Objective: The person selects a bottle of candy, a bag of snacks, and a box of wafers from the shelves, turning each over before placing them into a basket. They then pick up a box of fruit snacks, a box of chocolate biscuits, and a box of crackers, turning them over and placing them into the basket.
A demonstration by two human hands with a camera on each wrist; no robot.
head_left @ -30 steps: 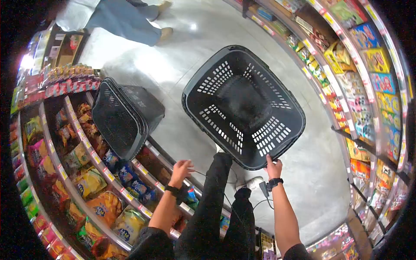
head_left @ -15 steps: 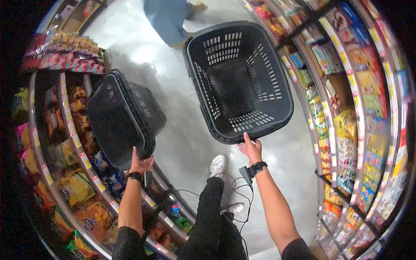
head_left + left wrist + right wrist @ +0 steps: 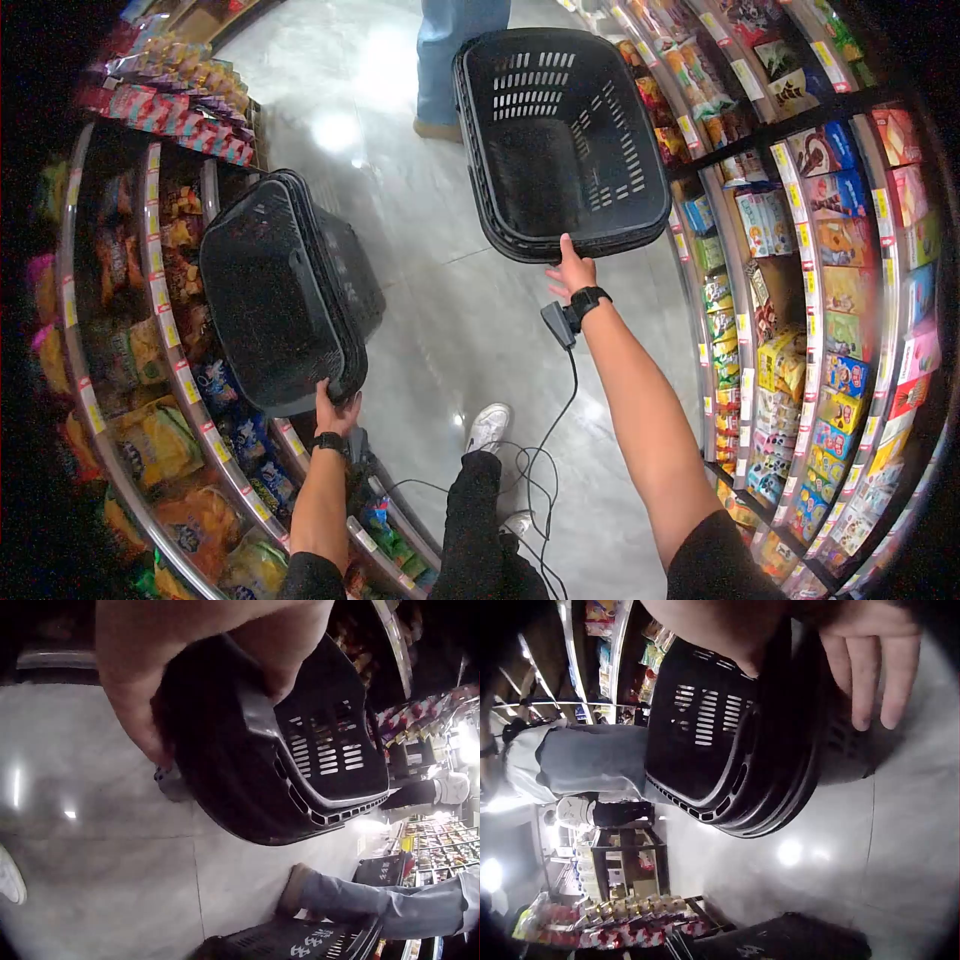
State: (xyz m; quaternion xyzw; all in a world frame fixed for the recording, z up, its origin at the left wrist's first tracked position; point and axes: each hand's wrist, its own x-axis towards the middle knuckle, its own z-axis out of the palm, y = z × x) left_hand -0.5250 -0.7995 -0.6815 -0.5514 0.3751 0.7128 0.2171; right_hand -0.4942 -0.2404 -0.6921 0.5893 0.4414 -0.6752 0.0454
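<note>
In the head view my left hand (image 3: 338,410) grips the near corner rim of a black plastic shopping basket (image 3: 270,300), tilted on its side beside the left shelves. The left wrist view shows the thumb and fingers (image 3: 135,712) on either side of that rim. My right hand (image 3: 573,272) holds the near rim of another black basket (image 3: 530,190) with slotted walls. Its thumb lies over the rim, with fingers (image 3: 864,682) along the outside. Several rims show nested together in this right stack (image 3: 761,802). The left one also has doubled rims.
Snack shelves (image 3: 180,380) run along the left, and more shelves of packets (image 3: 830,300) along the right. Another person's legs (image 3: 445,70) stand beyond the right basket. A cable (image 3: 560,430) hangs from my right wrist to the grey floor (image 3: 430,350), near my shoe (image 3: 488,428).
My left hand, earlier free of the left basket, has reached its rim and grips it. The right basket has moved farther forward with my right hand on it. The other person's legs have shifted right.
</note>
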